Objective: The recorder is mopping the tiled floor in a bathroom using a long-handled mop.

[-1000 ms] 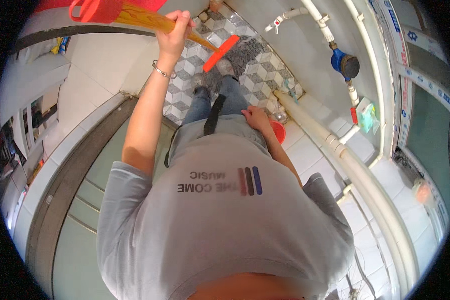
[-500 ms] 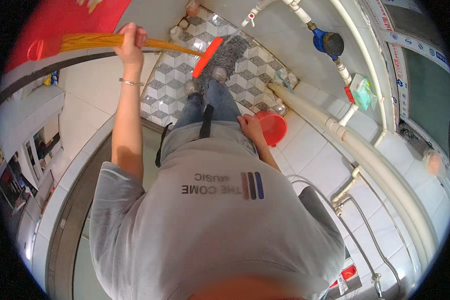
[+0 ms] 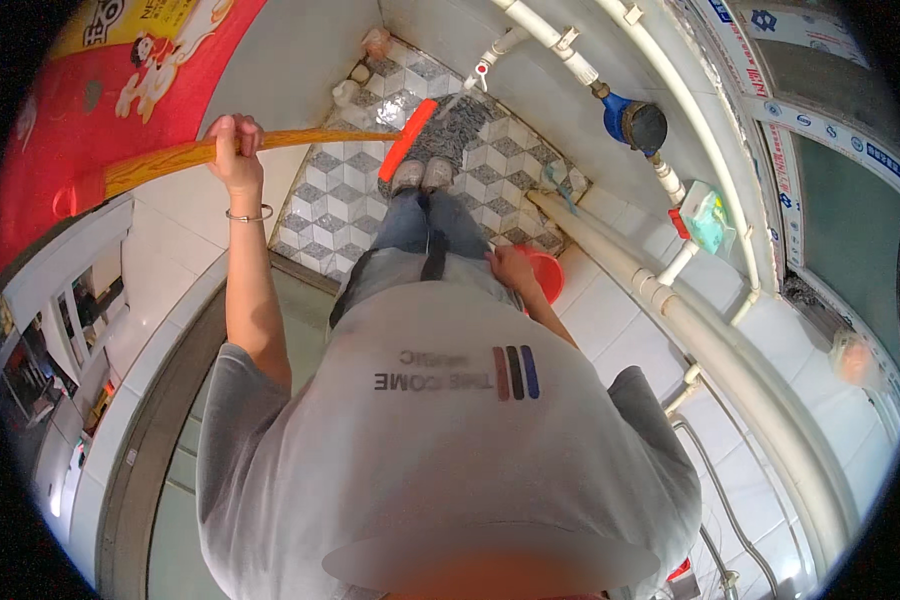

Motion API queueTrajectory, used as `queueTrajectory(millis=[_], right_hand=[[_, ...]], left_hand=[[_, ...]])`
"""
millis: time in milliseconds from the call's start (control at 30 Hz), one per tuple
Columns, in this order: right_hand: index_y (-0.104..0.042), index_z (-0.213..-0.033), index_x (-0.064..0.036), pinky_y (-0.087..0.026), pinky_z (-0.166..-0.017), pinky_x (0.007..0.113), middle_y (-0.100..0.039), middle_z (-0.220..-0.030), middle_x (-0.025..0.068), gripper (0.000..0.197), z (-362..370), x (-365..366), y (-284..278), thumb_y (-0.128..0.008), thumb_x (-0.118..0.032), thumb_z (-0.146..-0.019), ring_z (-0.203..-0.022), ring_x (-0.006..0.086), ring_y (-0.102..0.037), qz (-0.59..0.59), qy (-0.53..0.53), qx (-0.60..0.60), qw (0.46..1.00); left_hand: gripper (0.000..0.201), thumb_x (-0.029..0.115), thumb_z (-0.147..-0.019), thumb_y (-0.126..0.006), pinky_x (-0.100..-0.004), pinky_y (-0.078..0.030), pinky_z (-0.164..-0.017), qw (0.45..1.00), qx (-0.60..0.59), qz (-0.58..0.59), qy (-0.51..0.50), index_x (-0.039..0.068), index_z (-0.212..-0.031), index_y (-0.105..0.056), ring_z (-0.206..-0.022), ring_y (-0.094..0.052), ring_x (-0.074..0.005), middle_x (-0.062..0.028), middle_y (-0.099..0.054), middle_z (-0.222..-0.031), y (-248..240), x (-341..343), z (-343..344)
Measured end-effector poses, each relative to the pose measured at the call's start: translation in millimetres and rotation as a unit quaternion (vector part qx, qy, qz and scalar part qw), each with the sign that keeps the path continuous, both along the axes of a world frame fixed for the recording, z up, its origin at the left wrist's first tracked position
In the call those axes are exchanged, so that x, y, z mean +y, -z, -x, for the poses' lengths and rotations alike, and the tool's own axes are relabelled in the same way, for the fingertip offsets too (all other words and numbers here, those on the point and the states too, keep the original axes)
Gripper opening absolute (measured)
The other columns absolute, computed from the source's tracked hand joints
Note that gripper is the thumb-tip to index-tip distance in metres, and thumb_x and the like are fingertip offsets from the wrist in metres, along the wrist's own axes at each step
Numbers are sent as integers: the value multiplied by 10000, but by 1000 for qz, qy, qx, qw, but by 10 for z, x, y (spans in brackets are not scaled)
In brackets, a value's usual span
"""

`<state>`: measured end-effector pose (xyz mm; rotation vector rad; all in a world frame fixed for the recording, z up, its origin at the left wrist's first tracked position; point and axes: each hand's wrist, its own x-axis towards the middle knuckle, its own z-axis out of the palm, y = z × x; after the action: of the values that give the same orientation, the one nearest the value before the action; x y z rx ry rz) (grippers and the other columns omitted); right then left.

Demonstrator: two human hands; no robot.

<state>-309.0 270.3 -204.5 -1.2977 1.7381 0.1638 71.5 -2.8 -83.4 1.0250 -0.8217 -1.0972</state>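
Observation:
My left hand (image 3: 234, 155) is wrapped round the wood-patterned yellow-brown handle (image 3: 315, 139) of a mop, with a bracelet on the wrist. From my hand the handle slants across to the mop's orange-red head bar (image 3: 407, 140). Grey mop strands (image 3: 455, 135) lie spread on the floor just beyond my shoes (image 3: 423, 176). At my right hip, against the trousers and shirt hem, is my right hand (image 3: 513, 268) with fingers curled; what they hold, if anything, is hidden. Close behind that hand a red bucket (image 3: 547, 275) shows in part.
Grey-and-white patterned tiles (image 3: 320, 205) cover the floor. White pipes (image 3: 660, 290) and a blue water meter (image 3: 632, 122) run along the right wall, with a tap (image 3: 480, 75) above the mop. A red printed curtain (image 3: 170, 100) hangs at the left, near the mop's handle end.
My feet have come together beside the mop head. My left hand still grips the handle and sits slightly lower in view. The right hand stays at my hip, now covering more of the bucket.

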Motion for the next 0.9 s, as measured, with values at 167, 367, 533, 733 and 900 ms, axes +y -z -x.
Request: queueTrajectory(millis=[167, 367, 533, 733, 900], right_hand=[[-561, -771, -30, -426, -658, 477, -581, -798, 202, 334, 46, -444, -180, -476, -348, -832, -741, 398, -551, 68, -29, 9, 997], [-568, -777, -39, -428, -674, 474, -595, -804, 175, 321, 337, -824, -80, -481, -344, -827, -767, 389, -558, 7, -73, 26, 997], [-568, -763, -19, -424, -684, 471, -587, -782, 197, 322, 521, -1067, -148, -494, -327, -823, -778, 380, -561, -54, -97, 44, 993], [-570, -725, -21, -433, -642, 459, -578, -716, 200, 335, 597, -1201, -184, -496, -332, -825, -719, 384, -561, 33, -74, 55, 995], [-571, -725, -27, -434, -615, 450, -575, -693, 191, 332, 571, -1423, -296, -495, -334, -826, -689, 387, -555, 74, -70, 54, 993]], left_hand=[[316, 214, -817, -471, -260, -222, -413, 1000, -9, -2, 9, 12, -575, -469, -403, -259, -99, -4, -296, -437, 14, -13, -16], [318, 246, -826, -447, -261, -203, -433, 999, -20, -16, -22, 38, -586, -472, -406, -230, -98, 15, -267, -428, 50, -25, -108], [313, 243, -828, -446, -258, -201, -439, 1000, -19, 0, -12, 32, -599, -476, -403, -220, -95, 13, -276, -430, 23, -21, -60], [310, 227, -816, -475, -257, -206, -428, 1000, -4, -11, -28, 21, -585, -461, -412, -243, -98, -1, -307, -445, -35, -102, 7], [301, 198, -808, -495, -249, -227, -418, 1000, 6, -5, -16, 15, -575, -443, -402, -261, -96, -18, -343, -466, 59, -103, 6]])
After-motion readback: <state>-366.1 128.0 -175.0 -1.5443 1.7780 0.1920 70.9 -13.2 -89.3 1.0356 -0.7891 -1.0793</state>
